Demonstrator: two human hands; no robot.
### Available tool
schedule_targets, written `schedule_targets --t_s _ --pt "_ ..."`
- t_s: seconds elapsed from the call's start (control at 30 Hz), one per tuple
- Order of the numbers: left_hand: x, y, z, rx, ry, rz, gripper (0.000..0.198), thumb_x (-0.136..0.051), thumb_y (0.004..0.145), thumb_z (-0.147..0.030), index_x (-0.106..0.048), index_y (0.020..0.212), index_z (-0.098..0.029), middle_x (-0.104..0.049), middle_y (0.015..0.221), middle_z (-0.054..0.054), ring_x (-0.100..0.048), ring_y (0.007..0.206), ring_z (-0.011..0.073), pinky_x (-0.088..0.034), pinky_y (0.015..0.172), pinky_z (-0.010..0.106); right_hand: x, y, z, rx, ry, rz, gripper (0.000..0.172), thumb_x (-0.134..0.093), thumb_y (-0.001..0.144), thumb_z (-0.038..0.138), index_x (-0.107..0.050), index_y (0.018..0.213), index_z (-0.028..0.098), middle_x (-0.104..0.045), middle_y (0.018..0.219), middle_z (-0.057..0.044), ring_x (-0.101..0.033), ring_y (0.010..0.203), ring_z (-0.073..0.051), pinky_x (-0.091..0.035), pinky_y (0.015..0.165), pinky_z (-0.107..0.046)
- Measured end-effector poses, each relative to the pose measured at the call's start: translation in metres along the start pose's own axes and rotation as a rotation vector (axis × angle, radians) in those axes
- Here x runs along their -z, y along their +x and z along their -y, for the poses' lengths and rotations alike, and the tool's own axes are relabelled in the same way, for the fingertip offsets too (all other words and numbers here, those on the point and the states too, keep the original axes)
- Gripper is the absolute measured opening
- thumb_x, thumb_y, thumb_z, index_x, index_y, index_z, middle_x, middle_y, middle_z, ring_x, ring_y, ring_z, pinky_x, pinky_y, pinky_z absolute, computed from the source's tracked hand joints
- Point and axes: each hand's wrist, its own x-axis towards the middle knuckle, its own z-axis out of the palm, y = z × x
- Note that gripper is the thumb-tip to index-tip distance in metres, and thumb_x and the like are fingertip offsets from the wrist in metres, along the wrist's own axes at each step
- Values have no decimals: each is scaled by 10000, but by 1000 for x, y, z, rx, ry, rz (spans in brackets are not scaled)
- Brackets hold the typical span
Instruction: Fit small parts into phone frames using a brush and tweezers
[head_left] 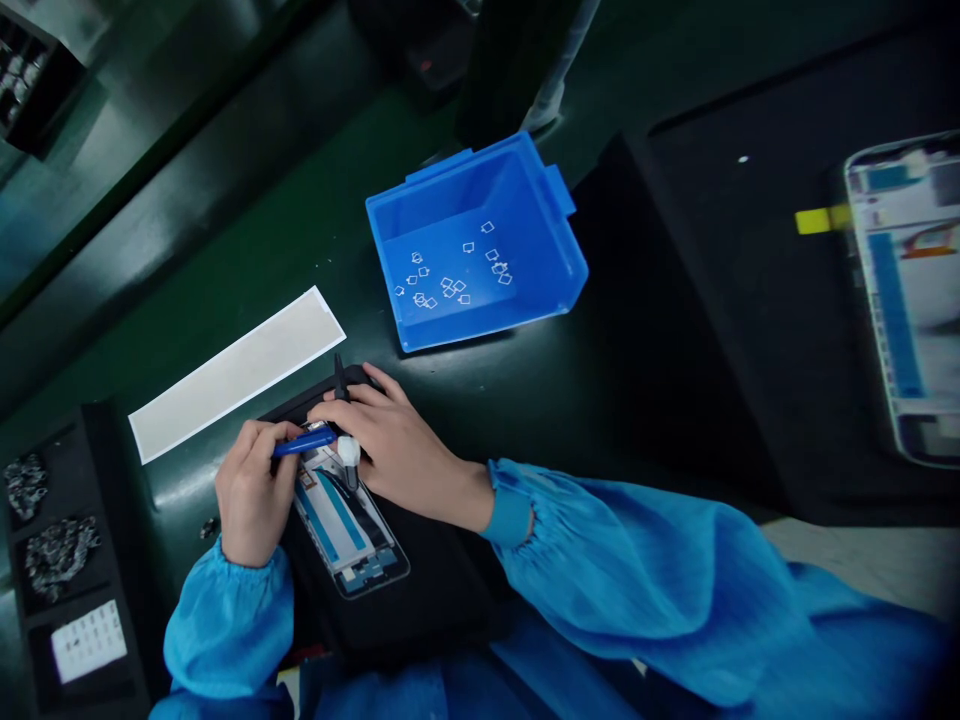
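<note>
Sleeve (637, 570) right of phone (337, 530); L hand (255, 485) pinching blue tool (304, 441), R hand (405, 450) dark tool (340, 380), over it; prob. mid-toolwork, next needs steadiness.

I hold the left hand (253, 490) pinched, thumb against fingers; the right hand (405, 455) sits close beside it, back upward, the right arm (637, 560) slanting in from the lower right.

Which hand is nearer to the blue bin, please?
Right. The right hand is over the phone, just below the bin in the picture; the left hand is farther off, to the lower left, holding a blue tool.
</note>
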Motion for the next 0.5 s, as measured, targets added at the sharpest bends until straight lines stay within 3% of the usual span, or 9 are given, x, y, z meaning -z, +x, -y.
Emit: schedule_targets --t_s 0.5 --pt "2 5 -1 116 -2 63 100 -541 917 -250 -637 932 -230 -605 876 -2 -610 772 150 -467 662 242 0 1 0 18 -35 3 431 -495 815 -9 -557 1197 179 -681 1045 -68 -569 1119 -245 -225 1195 -537"
